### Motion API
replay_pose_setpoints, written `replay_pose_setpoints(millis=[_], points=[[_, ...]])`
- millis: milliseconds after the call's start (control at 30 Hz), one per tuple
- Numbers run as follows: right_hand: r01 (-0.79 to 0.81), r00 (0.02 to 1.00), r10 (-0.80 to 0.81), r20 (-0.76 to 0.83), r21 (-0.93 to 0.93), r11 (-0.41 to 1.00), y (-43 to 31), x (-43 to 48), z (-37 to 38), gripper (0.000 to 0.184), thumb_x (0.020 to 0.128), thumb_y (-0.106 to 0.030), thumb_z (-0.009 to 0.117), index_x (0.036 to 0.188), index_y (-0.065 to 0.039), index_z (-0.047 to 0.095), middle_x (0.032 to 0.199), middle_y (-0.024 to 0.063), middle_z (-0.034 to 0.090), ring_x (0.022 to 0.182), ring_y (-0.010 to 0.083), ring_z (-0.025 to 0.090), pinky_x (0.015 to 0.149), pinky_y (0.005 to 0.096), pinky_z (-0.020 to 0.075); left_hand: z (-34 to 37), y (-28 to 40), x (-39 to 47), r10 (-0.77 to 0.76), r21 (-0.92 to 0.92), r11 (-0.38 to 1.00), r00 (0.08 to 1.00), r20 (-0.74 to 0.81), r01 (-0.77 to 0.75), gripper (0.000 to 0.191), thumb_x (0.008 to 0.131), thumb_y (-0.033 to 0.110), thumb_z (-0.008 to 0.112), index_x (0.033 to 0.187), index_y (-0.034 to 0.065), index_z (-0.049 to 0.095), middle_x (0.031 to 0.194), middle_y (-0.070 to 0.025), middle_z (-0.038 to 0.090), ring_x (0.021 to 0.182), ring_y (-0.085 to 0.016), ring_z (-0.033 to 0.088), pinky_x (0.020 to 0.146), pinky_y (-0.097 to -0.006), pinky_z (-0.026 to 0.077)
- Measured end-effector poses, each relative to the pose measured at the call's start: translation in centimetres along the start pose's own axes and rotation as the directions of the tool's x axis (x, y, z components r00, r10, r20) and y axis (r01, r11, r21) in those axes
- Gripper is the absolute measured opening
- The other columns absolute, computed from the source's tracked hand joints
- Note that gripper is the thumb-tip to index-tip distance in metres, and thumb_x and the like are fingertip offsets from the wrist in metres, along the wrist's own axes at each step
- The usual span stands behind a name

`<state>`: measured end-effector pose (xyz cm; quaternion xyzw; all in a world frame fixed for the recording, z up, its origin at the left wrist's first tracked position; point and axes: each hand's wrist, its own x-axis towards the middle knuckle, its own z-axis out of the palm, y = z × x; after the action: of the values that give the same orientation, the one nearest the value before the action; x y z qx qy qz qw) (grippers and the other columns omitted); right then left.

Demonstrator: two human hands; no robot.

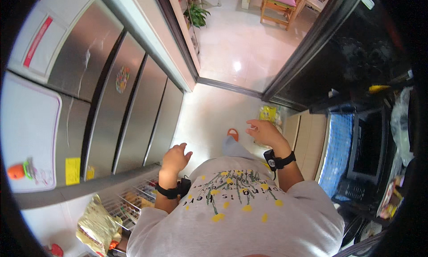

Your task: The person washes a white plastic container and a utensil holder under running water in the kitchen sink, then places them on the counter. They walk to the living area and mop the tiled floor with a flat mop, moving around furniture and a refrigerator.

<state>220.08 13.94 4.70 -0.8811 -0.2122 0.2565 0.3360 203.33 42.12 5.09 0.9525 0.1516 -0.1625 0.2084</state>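
Observation:
My left hand (175, 160) hangs in the air at waist height, fingers loosely curled and thumb apart, with nothing visible in it. It is nearest to the steel refrigerator front (140, 113) on the left and above part of a white wire rack (128, 203). On the other side, my right hand (265, 132) is also raised, its fingers spread and touching nothing. Below and beyond it, a yellow plastic bag (268, 114) lies low by the cabinet (306, 133). Both wrists wear black straps with small devices. An orange slipper (233, 134) shows on my foot.
A dark-framed doorway (230, 87) opens ahead onto a tiled floor (227, 46) with a wooden chair (277, 9) and a potted plant (197, 15). A microwave oven (366, 150) stands at right. A gold foil bag (97, 225) sits at lower left.

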Motion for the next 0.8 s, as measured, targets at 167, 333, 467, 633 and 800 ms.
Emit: replay_pose_setpoints(millis=[167,333,467,633,800], points=[[0.059,0.998,-0.059,0.012,0.027,0.998,1.7,9.1,-5.1,0.038,0.079,-0.028,0.061,0.108,-0.004,0.059,0.094,0.0189,0.062,0.088,0.0314,0.06,0.076,0.0371,0.0471,-3.0,1.2,8.6,0.04,-0.128,0.991,0.997,-0.06,-0.047,0.038,0.079,0.028,0.06,0.109,0.0048,0.056,0.096,-0.0199,0.06,0.088,-0.035,0.058,0.074,-0.0419,0.048],[0.07,0.994,-0.071,0.083,0.008,0.997,2.5,17.4,-8.8,0.038,0.079,-0.029,0.06,0.107,-0.004,0.059,0.093,0.019,0.062,0.087,0.0309,0.06,0.076,0.0375,0.0472,-4.7,1.7,15.0,-0.067,-0.081,0.995,0.998,-0.013,0.066,0.04,0.079,0.031,0.06,0.11,0.007,0.056,0.098,-0.0188,0.06,0.09,-0.035,0.058,0.076,-0.0419,0.047],[0.054,0.992,-0.047,0.115,-0.057,0.997,3.0,25.4,-11.6,0.039,0.079,-0.029,0.06,0.108,-0.004,0.058,0.092,0.0196,0.063,0.086,0.031,0.061,0.076,0.0379,0.0473,-5.9,1.0,22.1,-0.085,-0.042,0.995,0.995,0.057,0.088,0.043,0.079,0.035,0.059,0.112,0.0077,0.055,0.099,-0.0181,0.06,0.092,-0.034,0.057,0.078,-0.042,0.047],[0.011,0.994,-0.001,0.113,-0.09,0.996,1.7,36.1,-16.5,0.04,0.079,-0.03,0.06,0.109,-0.003,0.058,0.093,0.0209,0.062,0.083,0.0328,0.061,0.074,0.0388,0.048,-9.4,1.1,33.8,-0.121,-0.019,0.992,0.992,0.027,0.122,0.042,0.079,0.035,0.059,0.109,0.007,0.055,0.097,-0.0182,0.06,0.09,-0.034,0.058,0.076,-0.0425,0.047],[0.09,0.995,-0.09,-0.033,-0.016,0.996,1.2,45.1,-22.3,0.036,0.08,-0.026,0.061,0.108,-0.002,0.059,0.081,0.0152,0.064,0.072,0.0251,0.061,0.066,0.0332,0.0488,-14.5,3.6,45.6,0.058,0.023,0.998,0.998,0.006,-0.058,0.036,0.081,0.033,0.055,0.105,0.0062,0.054,0.091,-0.0168,0.06,0.085,-0.034,0.058,0.072,-0.0429,0.048]])
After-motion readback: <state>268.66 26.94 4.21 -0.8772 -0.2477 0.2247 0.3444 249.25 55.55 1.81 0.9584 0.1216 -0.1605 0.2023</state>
